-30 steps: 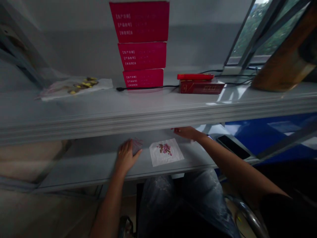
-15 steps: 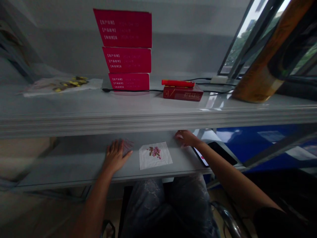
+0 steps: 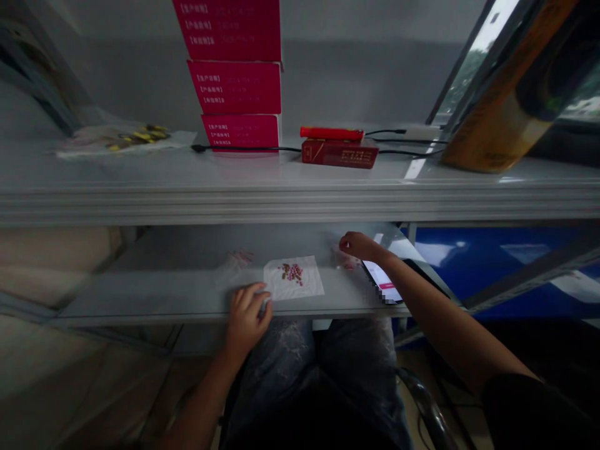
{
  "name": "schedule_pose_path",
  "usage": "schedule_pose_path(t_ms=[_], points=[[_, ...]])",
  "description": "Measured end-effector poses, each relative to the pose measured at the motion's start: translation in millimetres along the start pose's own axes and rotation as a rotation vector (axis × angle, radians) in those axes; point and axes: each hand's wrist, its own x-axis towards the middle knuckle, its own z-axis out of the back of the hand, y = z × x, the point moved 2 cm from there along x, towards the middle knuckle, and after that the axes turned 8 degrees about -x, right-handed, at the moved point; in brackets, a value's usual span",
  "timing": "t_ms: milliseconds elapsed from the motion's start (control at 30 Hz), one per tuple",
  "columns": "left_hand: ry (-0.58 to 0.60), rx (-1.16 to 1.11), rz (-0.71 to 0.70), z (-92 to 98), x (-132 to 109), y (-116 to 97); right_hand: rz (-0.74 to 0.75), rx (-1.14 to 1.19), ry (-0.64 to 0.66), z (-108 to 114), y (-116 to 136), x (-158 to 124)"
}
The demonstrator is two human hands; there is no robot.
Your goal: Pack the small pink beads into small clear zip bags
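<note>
On the lower shelf lies a white sheet [image 3: 276, 289] bearing a cluster of pink and green-brown bead-like pieces [image 3: 292, 273]. My left hand [image 3: 248, 314] is at the shelf's front edge by the sheet's lower left corner, fingers bent and apart, holding nothing visible. Farther right, my right hand [image 3: 360, 245] is closed, its fingertips curled down over a small clear bag [image 3: 345, 260] with pinkish contents. What those fingers pinch is too small to make out. Another clear bag [image 3: 240, 259] with pinkish strips lies left of the sheet.
A lit phone [image 3: 383, 281] lies under my right forearm, beside a dark flat object [image 3: 424, 275]. The upper shelf [image 3: 253, 203] overhangs the work surface. It carries stacked pink boxes [image 3: 234, 87], a dark red box [image 3: 340, 154] with a red lighter-like item [image 3: 332, 134], cables and an orange container [image 3: 497, 125].
My left hand has left the left-hand bag and moved right and toward me, to the sheet's corner. My right hand stays by its bag, fingers more curled. The view has tilted down slightly.
</note>
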Motion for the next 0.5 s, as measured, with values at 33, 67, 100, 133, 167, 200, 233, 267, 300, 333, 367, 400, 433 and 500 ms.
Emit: schedule_pose_path(t_ms=[33, 67, 100, 133, 167, 200, 233, 267, 300, 333, 367, 400, 433, 500], points=[[0.048, -0.073, -0.03, -8.3, -5.8, -9.5, 0.001, 0.045, -0.013, 5.7, 1.4, -4.1], [0.104, -0.143, -0.049, -15.8, -10.2, -17.9, 0.001, 0.113, -0.03, 11.9, 3.3, -9.9], [0.138, -0.202, -0.064, -21.8, -13.3, -25.4, 0.0, 0.203, -0.048, 18.1, 5.7, -17.2], [0.166, -0.251, -0.073, -26.4, -15.3, -31.8, -0.011, 0.312, -0.071, 23.9, 8.9, -26.1], [0.191, -0.288, -0.075, -29.5, -16.4, -37.2, -0.035, 0.435, -0.1, 28.5, 12.9, -36.1], [0.208, -0.317, -0.076, -31.2, -17.0, -41.6, -0.075, 0.566, -0.136, 31.7, 18.0, -47.1], [0.217, -0.34, -0.069, -31.7, -17.3, -45.1, -0.128, 0.701, -0.177, 32.9, 24.5, -58.6], [0.216, -0.361, -0.056, -31.1, -17.4, -47.6, -0.187, 0.834, -0.218, 32.1, 32.8, -70.2], [0.208, -0.383, -0.037, -29.8, -17.5, -49.4, -0.238, 0.97, -0.25, 29.2, 43.1, -81.6], [0.198, -0.411, -0.01, -28.1, -17.5, -50.7, -0.268, 1.111, -0.262, 24.5, 55.6, -92.2], [0.191, -0.444, 0.023, -26.3, -17.6, -51.6, -0.295, 1.256, -0.266, 18.4, 69.7, -102.2], [0.191, -0.479, 0.062, -24.7, -17.7, -52.3, -0.313, 1.389, -0.243, 11.1, 85.2, -111.4], [0.196, -0.514, 0.107, -23.5, -17.9, -53.1, -0.324, 1.501, -0.212, 3.5, 101.6, -119.9], [0.209, -0.583, 0.212, -22.2, -18.6, -55.3, -0.337, 1.669, -0.109, -12.5, 134.4, -135.5]])
